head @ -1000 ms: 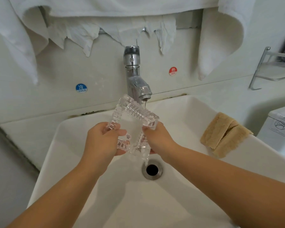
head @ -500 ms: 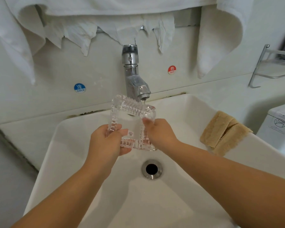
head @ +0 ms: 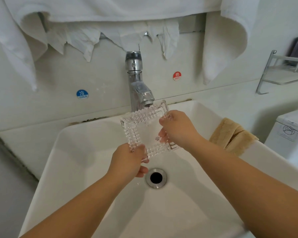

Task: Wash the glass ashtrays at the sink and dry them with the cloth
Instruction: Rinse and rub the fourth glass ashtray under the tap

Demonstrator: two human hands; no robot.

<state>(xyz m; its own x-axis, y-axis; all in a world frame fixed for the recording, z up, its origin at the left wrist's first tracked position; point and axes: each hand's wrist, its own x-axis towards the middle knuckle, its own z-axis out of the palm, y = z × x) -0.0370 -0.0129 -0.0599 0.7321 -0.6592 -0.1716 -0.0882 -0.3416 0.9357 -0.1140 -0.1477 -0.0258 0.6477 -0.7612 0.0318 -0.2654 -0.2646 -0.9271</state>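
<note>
A square clear glass ashtray [head: 145, 131] with ribbed edges is held tilted over the white sink [head: 72, 152], just under the chrome tap [head: 138, 86]. A thin stream of water falls from the spout onto its upper edge. My left hand [head: 129, 160] grips the ashtray's lower left corner. My right hand [head: 177, 129] holds its right side, fingers behind the glass. A folded tan cloth [head: 234, 136] lies on the sink's right rim.
The drain [head: 156, 177] sits open below the hands. White towels [head: 110, 19] hang above the tap. Blue cold [head: 82, 94] and red hot [head: 177, 76] stickers mark the wall. A metal shelf [head: 282, 73] and a white toilet tank [head: 292, 134] stand at the right.
Both hands have turned the ashtray and shifted it right and up under the spout. My left hand moved to the lower corner, my right hand to the upper right side.
</note>
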